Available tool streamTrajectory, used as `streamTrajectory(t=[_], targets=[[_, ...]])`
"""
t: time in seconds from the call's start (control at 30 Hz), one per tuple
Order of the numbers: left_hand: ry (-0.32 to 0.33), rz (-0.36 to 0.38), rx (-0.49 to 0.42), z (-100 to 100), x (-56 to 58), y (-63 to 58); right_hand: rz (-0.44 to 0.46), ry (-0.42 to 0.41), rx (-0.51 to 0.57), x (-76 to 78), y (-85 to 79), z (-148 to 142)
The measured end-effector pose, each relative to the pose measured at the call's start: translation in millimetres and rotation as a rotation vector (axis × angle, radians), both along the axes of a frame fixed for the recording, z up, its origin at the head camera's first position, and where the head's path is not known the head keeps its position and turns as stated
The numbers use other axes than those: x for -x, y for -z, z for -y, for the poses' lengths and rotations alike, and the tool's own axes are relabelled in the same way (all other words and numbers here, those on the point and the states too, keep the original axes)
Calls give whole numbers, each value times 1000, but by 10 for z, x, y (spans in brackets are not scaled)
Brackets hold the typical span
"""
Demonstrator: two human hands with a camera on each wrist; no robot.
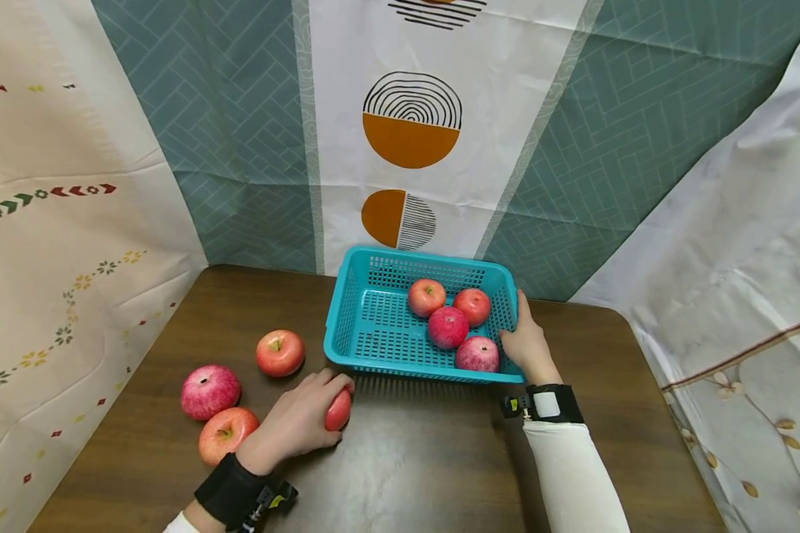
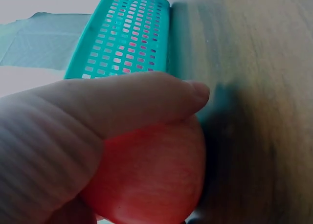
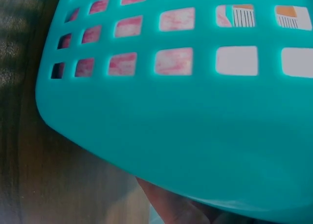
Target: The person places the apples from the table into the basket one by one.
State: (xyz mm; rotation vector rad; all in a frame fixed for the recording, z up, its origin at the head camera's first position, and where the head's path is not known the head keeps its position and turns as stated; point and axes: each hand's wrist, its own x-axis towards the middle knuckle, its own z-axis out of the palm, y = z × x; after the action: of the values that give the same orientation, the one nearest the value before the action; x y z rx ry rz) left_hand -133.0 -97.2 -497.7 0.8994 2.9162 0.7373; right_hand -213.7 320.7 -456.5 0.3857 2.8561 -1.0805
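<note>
At the table's left-centre, my left hand point(image 1: 301, 417) grips a red apple point(image 1: 338, 410), thumb on the near side and fingers over the far side. In the left wrist view the thumb lies across this apple point(image 2: 156, 170), which is close to the tabletop. My right hand point(image 1: 528, 343) holds the right end of a turquoise plastic basket point(image 1: 407, 368), with the thumb over the rim. Inside the basket are two apples point(image 1: 427, 297) and two deep-pink, pomegranate-like fruits point(image 1: 448, 327), grouped to the right. The right wrist view shows mostly the basket's wall point(image 3: 171, 121); the hand is largely hidden there.
Left of my left hand lie an apple point(image 1: 280, 353), a deep-pink fruit point(image 1: 210, 392) and another apple point(image 1: 227, 435), the last beside the wrist. The brown wooden table point(image 1: 427, 459) meets a patterned cloth point(image 1: 260, 222) behind the basket. More cloth hangs at both sides.
</note>
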Motion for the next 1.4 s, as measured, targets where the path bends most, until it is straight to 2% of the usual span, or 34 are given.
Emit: streamTrajectory(t=[0.23, 0.47, 0.7, 0.83, 0.93, 1.1, 1.23, 1.33, 1.4], targets=[[-3, -15, -8, -2, -10, 6, -6, -16, 0, -3, -25, 20], [24, -38, -7, 8, -11, 32, 2, -14, -3, -13, -24, 44], [47, 15, -8, 22, 3, 20, -1, -16, 12, 0, -9, 40], [122, 108, -40, -2, -2, -36, -6, -13, 13, 3, -11, 30], [184, 170, -83, -46, -14, -121, -8, -13, 20, -1, -22, 29], [275, 207, -154, -155, -34, -289, -15, -13, 24, -14, -46, 48], [358, 204, -230, -268, -24, -382, -19, -13, 21, -30, -53, 57], [405, 150, -295, -395, -2, -456, -19, -10, 17, -30, -47, 56], [412, 101, -341, -486, 13, -517, -17, -8, 16, -22, -37, 56]])
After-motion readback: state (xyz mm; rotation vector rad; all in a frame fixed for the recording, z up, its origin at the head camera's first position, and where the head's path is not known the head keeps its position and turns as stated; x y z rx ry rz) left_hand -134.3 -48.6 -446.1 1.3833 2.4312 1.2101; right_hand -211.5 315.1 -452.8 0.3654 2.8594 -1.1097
